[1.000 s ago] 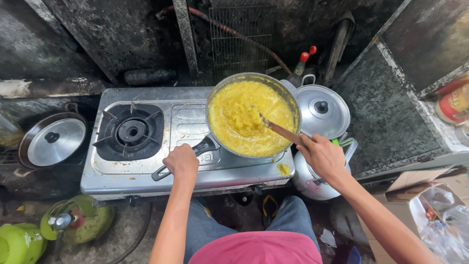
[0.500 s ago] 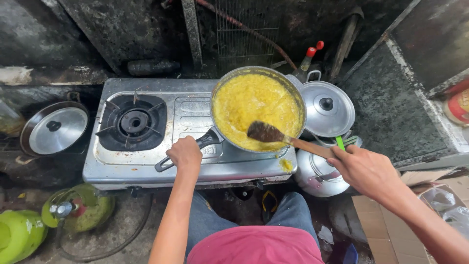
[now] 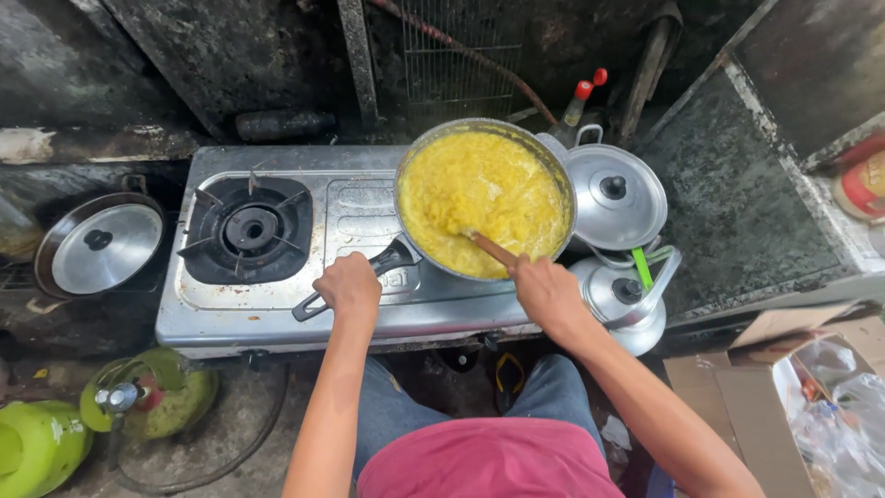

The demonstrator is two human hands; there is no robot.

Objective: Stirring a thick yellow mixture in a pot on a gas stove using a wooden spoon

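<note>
Your pan (image 3: 486,198) sat on the right burner of the steel two-burner stove (image 3: 277,304), and its rim ran out past the stove's right edge — little room was left there. Just right of the pan, touching or nearly touching its rim, stood a lidded aluminium pot (image 3: 616,195), and in front of that pot, off the stove's right front corner, a metal kettle (image 3: 627,300) with a green stick beside its handle. Behind the pan, a bottle with a red cap (image 3: 579,101) leaned near the wire grille at the sooty wall.

To the left of the pan the way was open: the left burner (image 3: 249,231) stood bare, and the flat steel between burner and pan carried nothing. Further left, off the stove, a dark pan with a steel lid (image 3: 100,244) rested on a ledge. Below the stove's front left corner sat two green gas cylinders (image 3: 37,447); a cardboard box (image 3: 784,387) with plastic bags lay at the lower right.

Your left hand (image 3: 348,284) was closed around the pan's black handle, which stuck out toward the stove's front edge. Your right hand (image 3: 546,290) gripped a wooden spatula (image 3: 493,249) with fingers wrapped shut, the blade sunk into the food near the pan's front rim.

The pan was filled nearly to the brim with a thick, lumpy yellow mash — paler and creamier in patches.
</note>
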